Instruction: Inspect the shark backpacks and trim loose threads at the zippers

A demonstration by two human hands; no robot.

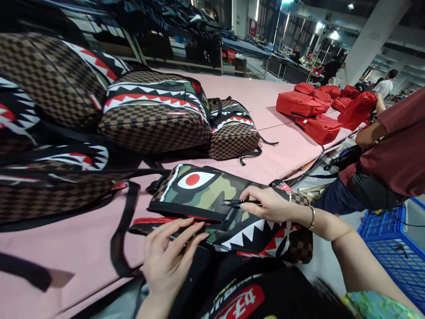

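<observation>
A backpack (215, 190) with a camouflage panel, a red-and-white eye and white shark teeth lies on its side at the pink table's near edge. Small black thread snips (232, 203) are pinched in my right hand (267, 204), their two points slightly apart over the camouflage panel. My left hand (169, 252) rests with stretched, spread fingers along the bag's red-edged zip opening (159, 220). Whether its fingertips press on the fabric is hard to see. A black strap (124, 230) hangs from the bag side, left of that hand.
Checkered shark-mouth backpacks (156, 128) are piled at the left and behind. Red bags (308, 108) sit farther along the pink table (265, 97). A person in a dark red shirt (398, 146) stands at right, near a blue plastic basket (392, 248).
</observation>
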